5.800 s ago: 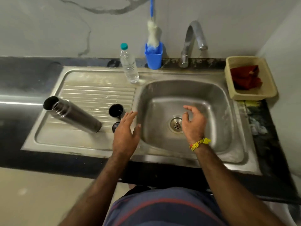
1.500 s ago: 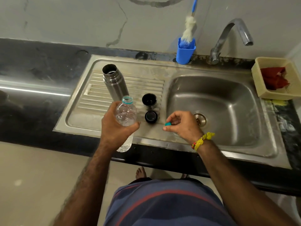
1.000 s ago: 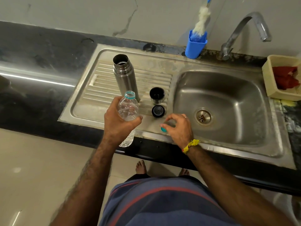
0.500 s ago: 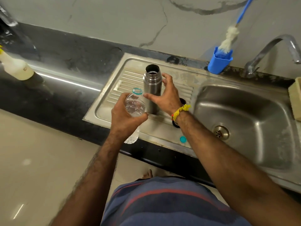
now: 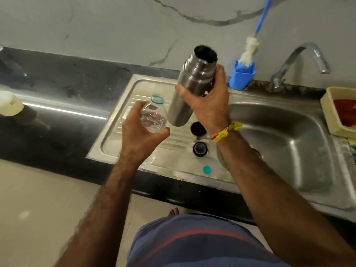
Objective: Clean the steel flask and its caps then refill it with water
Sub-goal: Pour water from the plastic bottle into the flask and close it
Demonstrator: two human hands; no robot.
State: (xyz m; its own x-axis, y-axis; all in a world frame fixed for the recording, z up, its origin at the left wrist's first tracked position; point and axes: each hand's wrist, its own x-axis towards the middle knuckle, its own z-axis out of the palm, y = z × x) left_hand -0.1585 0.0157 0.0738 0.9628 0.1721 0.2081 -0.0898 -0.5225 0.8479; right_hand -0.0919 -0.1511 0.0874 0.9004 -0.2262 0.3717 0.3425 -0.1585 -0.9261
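Observation:
My right hand (image 5: 209,102) grips the steel flask (image 5: 189,87) around its upper body and holds it lifted above the drainboard (image 5: 115,135), tilted with its open mouth up and to the right. My left hand (image 5: 139,132) holds an uncapped clear water bottle (image 5: 154,116) just left of the flask's base. The bottle's teal cap (image 5: 207,169) lies on the sink's front rim. The flask's two dark caps, the cup cap (image 5: 198,129) and the stopper (image 5: 200,148), stand on the drainboard below my right wrist.
The sink basin (image 5: 289,139) lies to the right under a curved tap (image 5: 300,58). A blue holder (image 5: 241,76) with a bottle brush stands at the back. A beige basket (image 5: 327,105) with red cloth sits far right. A pale container (image 5: 8,105) rests on the dark counter at left.
My right hand has lifted the flask off the drainboard and tilted it. The left hand still holds the open bottle beside it. The view has shifted left.

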